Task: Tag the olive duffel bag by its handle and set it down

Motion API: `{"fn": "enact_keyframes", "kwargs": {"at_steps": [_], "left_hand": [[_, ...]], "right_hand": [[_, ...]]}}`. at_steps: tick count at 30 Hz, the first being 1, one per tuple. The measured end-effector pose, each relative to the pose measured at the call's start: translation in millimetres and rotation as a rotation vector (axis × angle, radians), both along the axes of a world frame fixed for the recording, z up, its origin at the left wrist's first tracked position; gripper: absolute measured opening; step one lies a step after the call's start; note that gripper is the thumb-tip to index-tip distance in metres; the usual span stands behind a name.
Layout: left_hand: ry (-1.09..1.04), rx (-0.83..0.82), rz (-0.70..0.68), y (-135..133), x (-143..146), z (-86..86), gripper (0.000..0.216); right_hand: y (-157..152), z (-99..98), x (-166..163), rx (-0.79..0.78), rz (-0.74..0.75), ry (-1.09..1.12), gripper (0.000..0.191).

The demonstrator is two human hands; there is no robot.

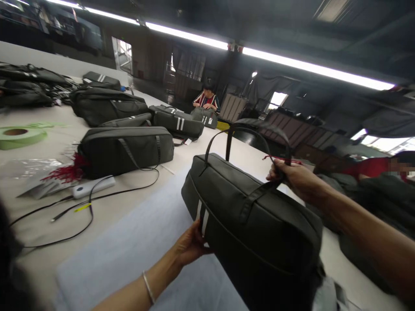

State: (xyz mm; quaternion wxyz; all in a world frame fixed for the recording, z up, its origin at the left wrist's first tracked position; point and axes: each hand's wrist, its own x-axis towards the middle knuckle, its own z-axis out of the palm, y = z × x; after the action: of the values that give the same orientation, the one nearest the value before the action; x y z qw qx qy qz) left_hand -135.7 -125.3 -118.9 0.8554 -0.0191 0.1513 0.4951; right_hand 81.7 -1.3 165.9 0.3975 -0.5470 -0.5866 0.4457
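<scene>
A dark olive bag (259,224) with two white stripes stands tilted above the long table (136,216), close in front of me. My left hand (191,244) grips its lower side next to the stripes; a thin bangle is on that wrist. My right hand (296,177) is closed on the bag's carry handles (249,131) near their top and also pinches a thin red string (279,159). A pale grey mat (136,255) lies on the table under the bag.
Several similar dark bags (126,149) lie along the table, more at the far left (106,106). A roll of green tape (19,136), red strings (69,170), a white device with black cables (92,186). A seated person in stripes (206,99) at the far end; another person in red (382,166) at right.
</scene>
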Motion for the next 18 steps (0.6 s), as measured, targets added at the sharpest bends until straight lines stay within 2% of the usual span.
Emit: {"fn": "enact_keyframes", "kwargs": {"at_steps": [3, 7, 11, 14, 18], "left_hand": [[-0.004, -0.034, 0.121, -0.9, -1.0, -16.8, 0.014], [0.0, -0.054, 0.174, 9.5, -5.4, -27.3, 0.026], [0.01, -0.068, 0.172, 15.2, 3.0, -43.1, 0.03], [-0.004, -0.073, 0.151, 14.1, 12.1, -61.7, 0.032], [-0.035, -0.078, 0.114, 11.7, 18.5, -88.9, 0.031]], "right_hand": [[6.5, -32.3, -7.9, 0.035, -0.114, 0.009, 0.033], [22.0, -71.2, -7.5, 0.144, -0.302, 0.091, 0.032], [37.8, -102.6, -9.7, 0.157, -0.459, 0.199, 0.033], [42.5, -122.9, -11.1, 0.14, -0.494, 0.296, 0.034], [38.3, -143.4, -11.1, 0.121, -0.468, 0.419, 0.032]]}}
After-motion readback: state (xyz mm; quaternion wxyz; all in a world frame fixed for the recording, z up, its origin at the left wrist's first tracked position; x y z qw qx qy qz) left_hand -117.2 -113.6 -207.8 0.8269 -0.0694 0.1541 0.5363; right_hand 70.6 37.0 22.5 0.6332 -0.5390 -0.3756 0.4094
